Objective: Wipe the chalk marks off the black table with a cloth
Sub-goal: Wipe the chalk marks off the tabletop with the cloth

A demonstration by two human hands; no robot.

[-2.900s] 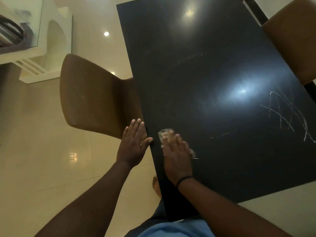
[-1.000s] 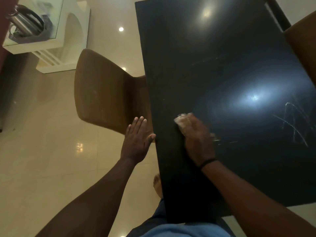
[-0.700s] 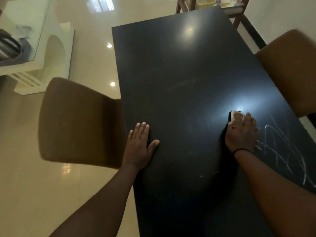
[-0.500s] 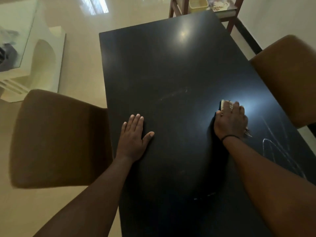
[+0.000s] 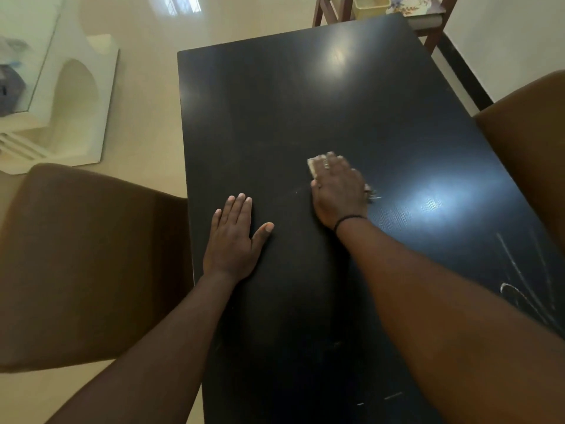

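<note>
A yellow tub (image 5: 370,5) sits on a wooden stand (image 5: 328,10) beyond the tabletop's far edge; what is in it cannot be seen, and a flowered cloth or plate (image 5: 409,6) lies beside it.

The table (image 5: 305,102) is a black rectangle with a fine wood grain and a glossy sheen that throws back two ceiling lights. The right hand (image 5: 337,191) lies flat near the middle of the tabletop, fingers straight, pressing a pale cloth (image 5: 313,166) onto the surface; only a folded corner of it shows past the fingertips and a frayed bit at the thumb side. A thin black band (image 5: 348,220) circles that wrist. The left hand (image 5: 234,237) rests palm down near the left edge, fingers together and thumb spread, holding nothing.

White chalk marks (image 5: 526,283), long strokes and a loop, remain by the right edge toward the near corner, well apart from the cloth. Short faint dashes (image 5: 393,396) show near the near edge.

Brown padded chairs with rounded backs stand at the left edge (image 5: 85,264) and the right edge (image 5: 532,142). The floor (image 5: 140,87) is shiny cream tile
</note>
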